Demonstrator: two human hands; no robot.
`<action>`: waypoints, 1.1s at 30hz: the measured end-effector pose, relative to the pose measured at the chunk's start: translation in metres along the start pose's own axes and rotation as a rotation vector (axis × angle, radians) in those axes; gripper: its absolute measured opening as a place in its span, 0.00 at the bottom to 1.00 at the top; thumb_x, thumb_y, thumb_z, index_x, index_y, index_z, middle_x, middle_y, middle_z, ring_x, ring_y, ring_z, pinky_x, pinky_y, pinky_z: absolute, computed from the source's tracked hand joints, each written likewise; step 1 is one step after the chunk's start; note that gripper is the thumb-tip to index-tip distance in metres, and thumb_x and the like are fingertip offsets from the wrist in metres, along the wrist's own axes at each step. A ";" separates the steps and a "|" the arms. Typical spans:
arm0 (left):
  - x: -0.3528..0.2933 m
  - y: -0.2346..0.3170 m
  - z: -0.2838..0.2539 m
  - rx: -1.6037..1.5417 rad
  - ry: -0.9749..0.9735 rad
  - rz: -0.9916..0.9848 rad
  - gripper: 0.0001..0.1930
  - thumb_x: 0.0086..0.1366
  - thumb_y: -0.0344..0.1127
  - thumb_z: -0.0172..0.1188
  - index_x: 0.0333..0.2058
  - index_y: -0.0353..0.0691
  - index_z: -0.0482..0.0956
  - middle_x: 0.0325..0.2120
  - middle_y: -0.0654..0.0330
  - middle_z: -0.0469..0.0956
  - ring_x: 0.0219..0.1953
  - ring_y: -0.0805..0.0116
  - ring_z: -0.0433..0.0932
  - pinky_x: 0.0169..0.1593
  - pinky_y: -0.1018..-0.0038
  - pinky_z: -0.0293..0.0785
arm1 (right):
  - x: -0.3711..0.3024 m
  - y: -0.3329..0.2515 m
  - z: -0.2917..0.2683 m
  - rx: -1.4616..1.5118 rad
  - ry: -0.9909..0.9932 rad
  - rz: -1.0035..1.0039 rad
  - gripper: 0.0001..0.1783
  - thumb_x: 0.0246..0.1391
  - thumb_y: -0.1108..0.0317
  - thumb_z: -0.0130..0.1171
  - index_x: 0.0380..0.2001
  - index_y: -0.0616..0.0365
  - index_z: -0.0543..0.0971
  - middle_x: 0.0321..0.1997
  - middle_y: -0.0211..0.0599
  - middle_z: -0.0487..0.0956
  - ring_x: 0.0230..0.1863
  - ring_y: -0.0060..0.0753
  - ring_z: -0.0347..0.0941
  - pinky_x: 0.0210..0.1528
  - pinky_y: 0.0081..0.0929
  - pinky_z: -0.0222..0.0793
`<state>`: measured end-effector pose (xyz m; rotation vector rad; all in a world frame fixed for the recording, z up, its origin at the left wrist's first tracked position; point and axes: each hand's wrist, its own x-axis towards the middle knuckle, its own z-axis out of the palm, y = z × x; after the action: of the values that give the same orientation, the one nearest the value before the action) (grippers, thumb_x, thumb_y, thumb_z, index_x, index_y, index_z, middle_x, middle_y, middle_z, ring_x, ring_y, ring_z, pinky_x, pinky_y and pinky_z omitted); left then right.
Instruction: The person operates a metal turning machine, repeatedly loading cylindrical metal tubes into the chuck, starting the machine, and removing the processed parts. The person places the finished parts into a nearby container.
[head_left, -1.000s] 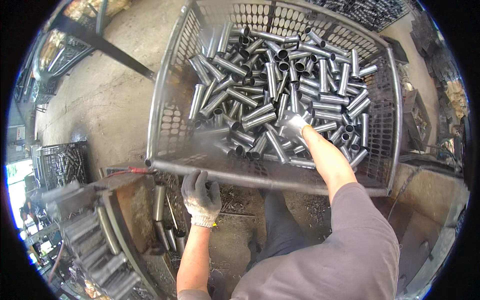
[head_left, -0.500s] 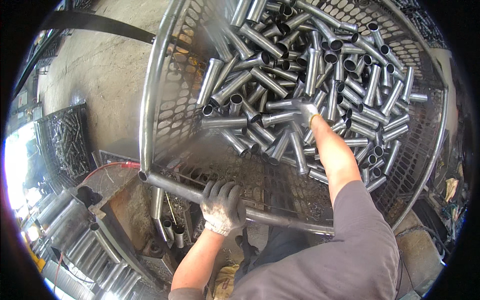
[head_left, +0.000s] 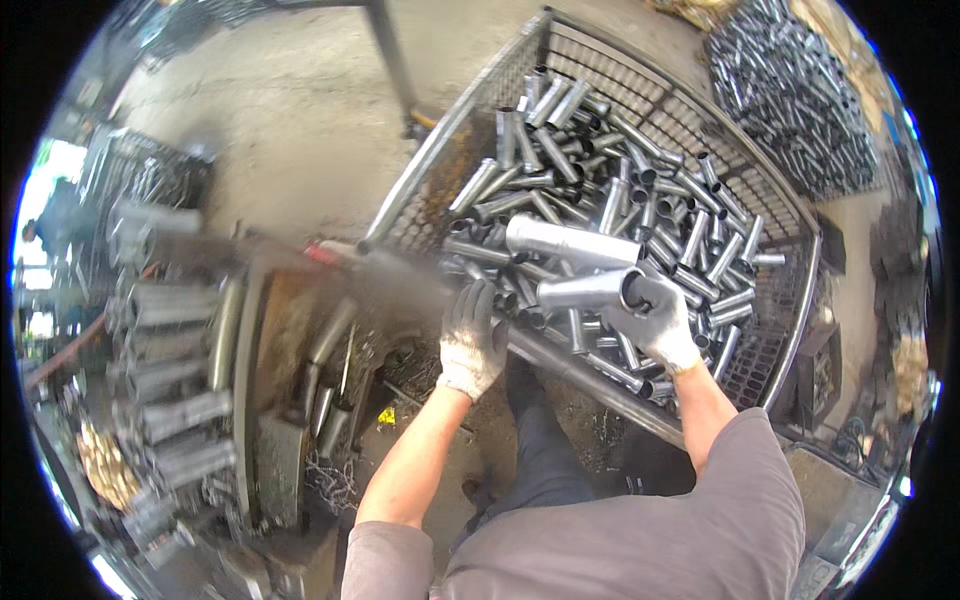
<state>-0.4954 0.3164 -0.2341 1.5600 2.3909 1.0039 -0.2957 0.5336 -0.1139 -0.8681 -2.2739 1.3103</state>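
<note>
Two shiny metal tubes, an upper tube [head_left: 570, 241] and a lower tube [head_left: 585, 292], lie side by side above the heap. My right hand [head_left: 655, 322], in a grey-and-white work glove, is closed on their right ends. The lower one shows a flared open mouth toward that hand. My left hand [head_left: 472, 340], gloved alike, is at the near rim of the wire-mesh bin [head_left: 590, 374], its fingers stretched out and nothing in them. Whether it touches the rim, I cannot tell. Under the held tubes, a heap of loose metal tubes [head_left: 612, 205] fills much of the bin.
To the left, a stack of tubes [head_left: 180, 340] lies beside a rusty metal bench [head_left: 290, 340]. A second bin of small tubes [head_left: 790, 100] stands at the far right. Behind the bin's left side rises a dark metal post [head_left: 392, 55]. A yellow scrap [head_left: 387, 415] lies on the floor.
My right hand has come up from the heap, bringing two tubes nearer. My left hand has loosened its grip on the bin's rim, fingers now straight. The view has shifted.
</note>
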 end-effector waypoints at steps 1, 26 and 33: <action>-0.020 0.013 -0.026 -0.022 0.139 0.013 0.35 0.65 0.31 0.66 0.69 0.33 0.66 0.65 0.40 0.74 0.68 0.35 0.71 0.73 0.43 0.66 | -0.017 -0.024 0.005 0.000 -0.068 -0.104 0.10 0.46 0.74 0.77 0.34 0.62 0.89 0.43 0.47 0.87 0.39 0.40 0.86 0.42 0.34 0.80; -0.814 0.119 -0.527 0.098 1.351 -1.176 0.25 0.53 0.39 0.81 0.49 0.39 0.83 0.41 0.54 0.89 0.44 0.60 0.89 0.52 0.63 0.84 | -0.414 -0.625 0.440 0.300 -0.701 -1.326 0.07 0.55 0.79 0.66 0.36 0.59 0.89 0.39 0.38 0.89 0.33 0.25 0.85 0.32 0.25 0.78; -0.852 0.017 -0.629 0.101 1.252 -1.241 0.27 0.48 0.34 0.81 0.48 0.38 0.85 0.42 0.55 0.89 0.46 0.62 0.89 0.54 0.65 0.85 | -0.353 -0.735 0.718 -0.018 -0.445 -1.260 0.17 0.58 0.51 0.65 0.37 0.53 0.89 0.40 0.50 0.87 0.41 0.58 0.86 0.49 0.48 0.82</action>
<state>-0.3584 -0.6947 0.0495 -1.0457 3.0831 1.5899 -0.6966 -0.4373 0.1629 0.8836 -2.3333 0.8517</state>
